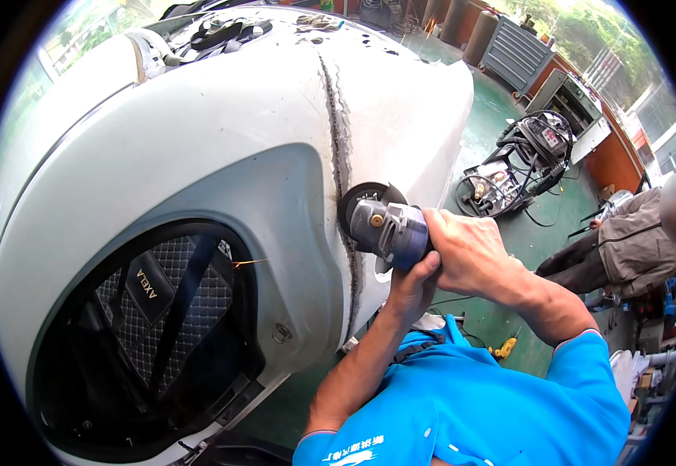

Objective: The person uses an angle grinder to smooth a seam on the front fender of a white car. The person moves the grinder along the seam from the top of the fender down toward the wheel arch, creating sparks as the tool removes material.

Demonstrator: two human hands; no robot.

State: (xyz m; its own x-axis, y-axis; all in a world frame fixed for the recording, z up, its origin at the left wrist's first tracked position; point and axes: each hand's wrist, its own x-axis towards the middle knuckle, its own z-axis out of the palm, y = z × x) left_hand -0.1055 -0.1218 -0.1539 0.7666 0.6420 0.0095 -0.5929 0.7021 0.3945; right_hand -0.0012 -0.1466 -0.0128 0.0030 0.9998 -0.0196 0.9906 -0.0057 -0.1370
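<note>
Left grip (414, 281) and right grip (468, 252) are clasping the grinder (388, 226); the ragged seam (339, 136) could be snagging its disc (346, 205), causing kickback!

the shirt (501, 412) is bright blue and short-sleeved, its cuffs edged with a thin pale and reddish trim (577, 338). white print (353, 450), characters above a partly cut-off emblem, marks one side, and small whitish spots (429, 432) dot the front. forearms (353, 384) and hands (470, 252) are bare; a dark band (418, 349) shows by the shirt's far edge.
</note>
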